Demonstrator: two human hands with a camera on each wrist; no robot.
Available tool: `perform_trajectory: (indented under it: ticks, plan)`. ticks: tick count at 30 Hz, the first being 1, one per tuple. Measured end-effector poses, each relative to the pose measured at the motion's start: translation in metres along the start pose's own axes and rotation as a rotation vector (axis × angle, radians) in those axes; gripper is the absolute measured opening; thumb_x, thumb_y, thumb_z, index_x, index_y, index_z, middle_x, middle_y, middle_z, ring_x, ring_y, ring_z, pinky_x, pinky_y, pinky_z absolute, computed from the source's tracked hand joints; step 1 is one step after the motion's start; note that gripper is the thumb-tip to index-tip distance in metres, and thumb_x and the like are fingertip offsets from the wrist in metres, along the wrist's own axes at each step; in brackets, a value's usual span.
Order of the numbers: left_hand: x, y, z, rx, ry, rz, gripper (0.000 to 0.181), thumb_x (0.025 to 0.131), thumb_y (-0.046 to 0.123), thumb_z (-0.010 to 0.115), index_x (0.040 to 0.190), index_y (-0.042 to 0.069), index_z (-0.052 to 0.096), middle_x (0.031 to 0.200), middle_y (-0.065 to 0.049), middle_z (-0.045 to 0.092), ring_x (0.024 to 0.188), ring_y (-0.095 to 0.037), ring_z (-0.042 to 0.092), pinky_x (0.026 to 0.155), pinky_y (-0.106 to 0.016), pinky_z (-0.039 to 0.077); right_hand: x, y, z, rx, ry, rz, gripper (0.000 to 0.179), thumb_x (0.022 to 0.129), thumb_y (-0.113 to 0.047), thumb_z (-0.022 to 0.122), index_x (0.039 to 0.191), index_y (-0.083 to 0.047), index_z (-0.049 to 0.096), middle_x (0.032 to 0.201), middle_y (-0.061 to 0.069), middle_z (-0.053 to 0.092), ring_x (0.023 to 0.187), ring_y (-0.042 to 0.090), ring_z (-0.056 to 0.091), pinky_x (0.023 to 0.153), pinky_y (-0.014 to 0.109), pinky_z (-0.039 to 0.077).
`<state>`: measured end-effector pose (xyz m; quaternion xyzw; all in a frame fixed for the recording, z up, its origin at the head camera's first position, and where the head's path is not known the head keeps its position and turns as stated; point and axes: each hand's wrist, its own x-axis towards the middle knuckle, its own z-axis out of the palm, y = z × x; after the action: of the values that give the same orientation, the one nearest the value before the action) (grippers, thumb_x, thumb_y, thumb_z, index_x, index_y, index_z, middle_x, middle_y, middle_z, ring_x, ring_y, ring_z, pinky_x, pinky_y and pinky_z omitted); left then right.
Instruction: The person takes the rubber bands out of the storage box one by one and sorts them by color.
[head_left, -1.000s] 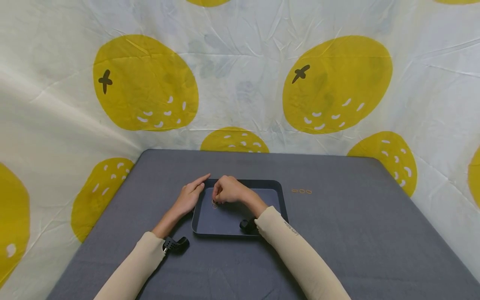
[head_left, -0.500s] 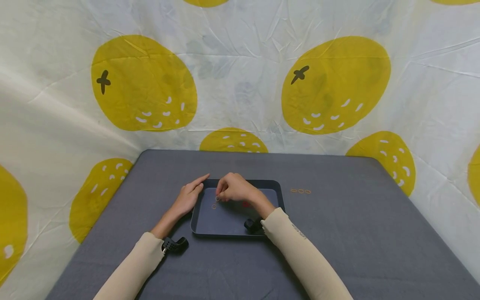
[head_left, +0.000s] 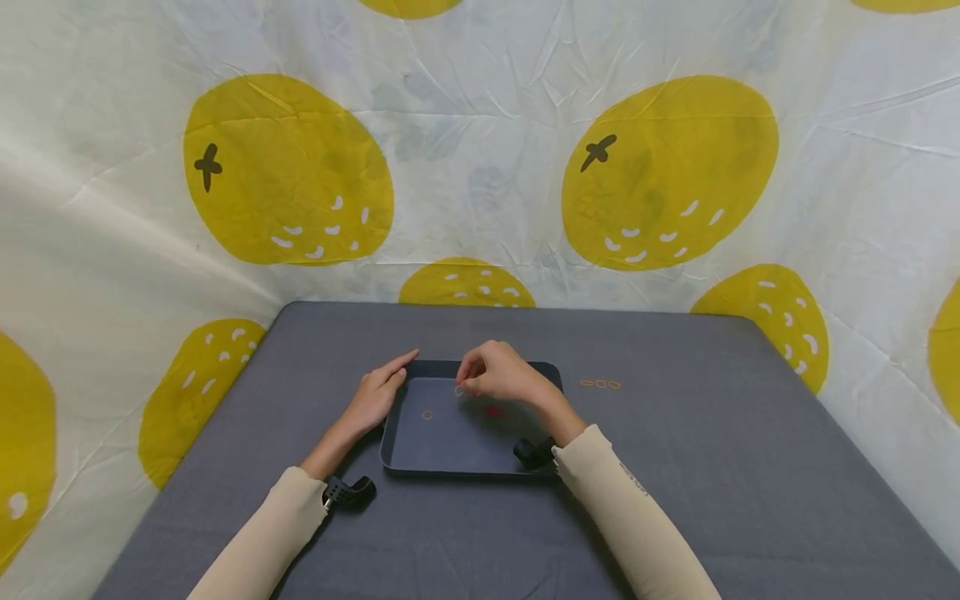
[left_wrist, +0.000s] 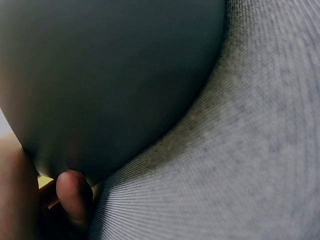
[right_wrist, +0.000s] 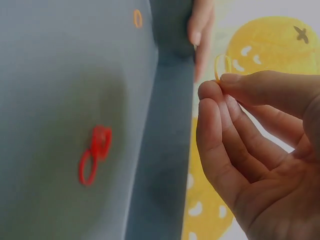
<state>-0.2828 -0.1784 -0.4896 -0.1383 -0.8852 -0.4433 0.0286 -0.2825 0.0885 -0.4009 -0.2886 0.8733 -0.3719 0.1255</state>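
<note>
My right hand point(head_left: 498, 372) is raised over the tray, thumb and index finger pinching a small yellow-orange rubber band point(right_wrist: 216, 66) that stands up from the fingertips. Below it, the dark grey tray point(head_left: 472, 474) holds a small heap of red rubber bands point(right_wrist: 95, 150), partly overlapping. One orange rubber band point(head_left: 427, 415) lies by itself in the tray's left half. At the tray's left side my left hand point(head_left: 372, 398) rests along the rim with its index finger extended. In the left wrist view a fingertip point(left_wrist: 71, 190) touches the tray's edge.
On the grey tabletop point(head_left: 712, 467), right of the tray, several orange rubber bands point(head_left: 601, 384) lie in a short row. A white cloth with yellow fruit prints point(head_left: 480, 192) hangs behind the table. A black wrist camera point(head_left: 352, 492) sits on the left wrist.
My right hand has lifted one rubber band from beside the single orange one and moved it rightward across the tray, uncovering the red bands. The left hand has stayed at the rim.
</note>
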Motion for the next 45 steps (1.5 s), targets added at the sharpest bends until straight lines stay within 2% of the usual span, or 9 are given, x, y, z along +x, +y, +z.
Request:
perform_trajectory:
  ticks: [4,8,15,20,28,32,36,42,45]
  plan:
    - [-0.001,0.000,0.000,-0.024,-0.009,0.009,0.045,0.113,0.022,0.040,0.156,0.019,0.049,0.157,-0.014,0.052,0.142,-0.036,0.051,0.115,-0.059,0.039,-0.012,0.003,-0.010,0.029,0.011,0.003,0.008,0.096,-0.007,0.070,0.094,-0.006,0.078,0.093,0.014,0.079,0.083,0.035,0.074,0.066,0.028,0.054]
    - [-0.003,-0.001,0.000,-0.032,-0.018,0.010,0.045,0.113,0.022,0.039,0.157,0.018,0.048,0.152,-0.017,0.055,0.141,-0.036,0.052,0.114,-0.059,0.039,-0.022,0.007,-0.018,0.045,0.022,-0.003,0.010,0.097,-0.006,0.068,0.099,-0.003,0.077,0.096,0.016,0.079,0.088,0.038,0.074,0.068,0.029,0.054]
    - [-0.004,-0.003,0.000,-0.024,-0.020,0.011,0.045,0.113,0.023,0.038,0.157,0.018,0.047,0.158,-0.013,0.050,0.139,-0.035,0.053,0.113,-0.058,0.040,-0.039,0.012,-0.033,0.024,0.072,0.006,0.009,0.096,-0.007,0.070,0.097,-0.006,0.078,0.094,0.014,0.079,0.087,0.037,0.074,0.069,0.031,0.056]
    - [-0.003,-0.003,0.000,-0.013,-0.011,0.013,0.045,0.113,0.023,0.038,0.157,0.020,0.048,0.152,-0.015,0.056,0.126,-0.032,0.058,0.102,-0.052,0.041,-0.049,0.020,-0.042,0.016,0.109,0.014,0.009,0.095,-0.005,0.070,0.096,-0.005,0.078,0.095,0.018,0.079,0.083,0.031,0.075,0.069,0.030,0.056]
    - [-0.002,-0.003,0.001,-0.021,-0.018,0.016,0.045,0.113,0.023,0.039,0.157,0.019,0.048,0.158,-0.014,0.051,0.142,-0.036,0.051,0.116,-0.060,0.038,-0.065,0.034,-0.056,-0.004,0.160,0.052,0.007,0.094,-0.006,0.072,0.095,-0.007,0.079,0.093,0.016,0.079,0.079,0.018,0.074,0.068,0.031,0.054]
    - [0.000,-0.002,0.002,-0.022,-0.017,0.016,0.045,0.113,0.022,0.040,0.157,0.019,0.048,0.159,-0.012,0.050,0.148,-0.036,0.044,0.118,-0.061,0.036,-0.072,0.042,-0.062,0.014,0.167,0.065,0.007,0.095,-0.006,0.071,0.098,-0.005,0.078,0.096,0.017,0.079,0.085,0.030,0.075,0.073,0.036,0.058]
    - [0.000,-0.001,0.002,-0.024,-0.019,0.012,0.045,0.113,0.022,0.039,0.157,0.018,0.048,0.159,-0.012,0.049,0.147,-0.036,0.046,0.118,-0.060,0.037,-0.078,0.050,-0.066,0.024,0.182,0.071,0.008,0.095,-0.005,0.070,0.098,-0.005,0.078,0.094,0.015,0.079,0.087,0.040,0.074,0.075,0.044,0.061]
    - [-0.001,-0.002,0.000,-0.029,-0.017,0.010,0.045,0.113,0.022,0.039,0.157,0.018,0.048,0.159,-0.013,0.049,0.146,-0.037,0.047,0.118,-0.061,0.036,-0.083,0.058,-0.071,0.040,0.202,0.083,0.009,0.096,-0.004,0.069,0.098,-0.004,0.078,0.092,0.013,0.079,0.087,0.039,0.075,0.076,0.048,0.061]
    - [-0.001,-0.002,0.000,-0.024,-0.015,0.014,0.045,0.113,0.022,0.039,0.157,0.018,0.048,0.159,-0.013,0.049,0.147,-0.037,0.045,0.118,-0.062,0.036,-0.087,0.063,-0.076,0.013,0.212,0.087,0.011,0.097,-0.005,0.068,0.099,-0.005,0.078,0.094,0.014,0.079,0.085,0.038,0.074,0.070,0.040,0.059]
